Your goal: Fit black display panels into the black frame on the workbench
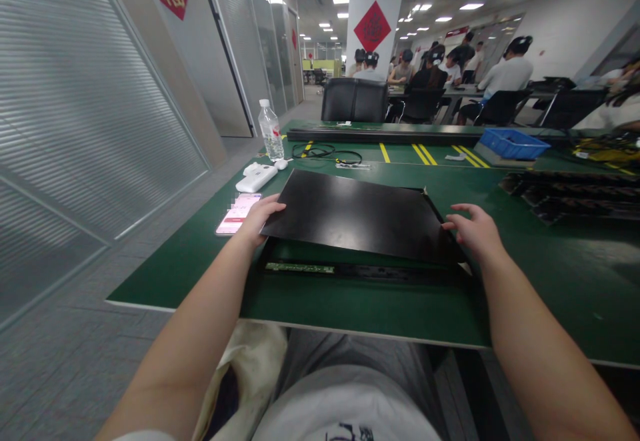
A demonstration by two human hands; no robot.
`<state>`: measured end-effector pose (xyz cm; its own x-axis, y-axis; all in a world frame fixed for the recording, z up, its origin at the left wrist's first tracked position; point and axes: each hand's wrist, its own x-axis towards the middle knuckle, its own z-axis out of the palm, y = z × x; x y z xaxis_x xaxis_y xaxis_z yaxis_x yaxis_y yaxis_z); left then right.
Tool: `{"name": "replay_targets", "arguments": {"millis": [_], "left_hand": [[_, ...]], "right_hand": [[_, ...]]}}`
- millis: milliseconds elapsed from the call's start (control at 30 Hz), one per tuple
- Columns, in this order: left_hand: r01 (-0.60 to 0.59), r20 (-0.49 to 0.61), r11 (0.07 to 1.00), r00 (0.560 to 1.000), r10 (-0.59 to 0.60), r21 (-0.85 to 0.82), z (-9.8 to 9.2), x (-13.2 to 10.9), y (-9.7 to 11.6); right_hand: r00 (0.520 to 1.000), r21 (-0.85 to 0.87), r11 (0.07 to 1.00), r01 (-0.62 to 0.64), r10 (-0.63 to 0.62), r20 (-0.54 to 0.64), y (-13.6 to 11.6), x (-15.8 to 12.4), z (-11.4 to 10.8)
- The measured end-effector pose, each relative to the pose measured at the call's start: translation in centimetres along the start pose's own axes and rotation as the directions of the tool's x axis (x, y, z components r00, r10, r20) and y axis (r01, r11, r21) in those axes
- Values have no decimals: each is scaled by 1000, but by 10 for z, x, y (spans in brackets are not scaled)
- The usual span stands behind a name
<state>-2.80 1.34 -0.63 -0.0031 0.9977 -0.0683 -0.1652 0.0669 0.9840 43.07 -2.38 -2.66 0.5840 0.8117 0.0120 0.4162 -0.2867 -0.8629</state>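
A flat glossy black panel [350, 214] lies tilted over a thin black frame [390, 272], its left side raised. My left hand [260, 218] grips the panel's left edge, thumb on top and the other fingers out of sight below. At the right edge is my right hand [475, 231], with fingers apart and bent; the fingertips are at the edge of the panel and frame, and I cannot tell whether they press on it. A green circuit strip [300, 268] shows along the frame's near side, below the panel's front edge.
A phone [239, 214], a white device [257, 178] and a water bottle [271, 131] stand left on the green table [350, 314]. Behind the panel lie a black cable [327, 153] and a long black bar [390, 136]. A blue bin [513, 143] and dark strips [575, 194] are at right.
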Motion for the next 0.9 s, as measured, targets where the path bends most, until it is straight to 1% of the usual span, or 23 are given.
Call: {"name": "replay_targets", "arguments": {"millis": [100, 300, 600, 900], "left_hand": [[13, 8, 1000, 1000, -13, 2, 0, 1, -2], [31, 11, 999, 999, -31, 11, -2, 2, -4], [50, -15, 997, 999, -49, 63, 0, -1, -2], [48, -50, 996, 998, -44, 78, 2, 1, -4]], "right_hand": [[1000, -58, 998, 12, -12, -6, -2, -2, 0], [999, -118, 993, 29, -31, -14, -4, -4, 0], [999, -157, 987, 32, -33, -5, -4, -4, 0], [995, -263, 960, 98, -101, 3, 6, 3, -1]]}}
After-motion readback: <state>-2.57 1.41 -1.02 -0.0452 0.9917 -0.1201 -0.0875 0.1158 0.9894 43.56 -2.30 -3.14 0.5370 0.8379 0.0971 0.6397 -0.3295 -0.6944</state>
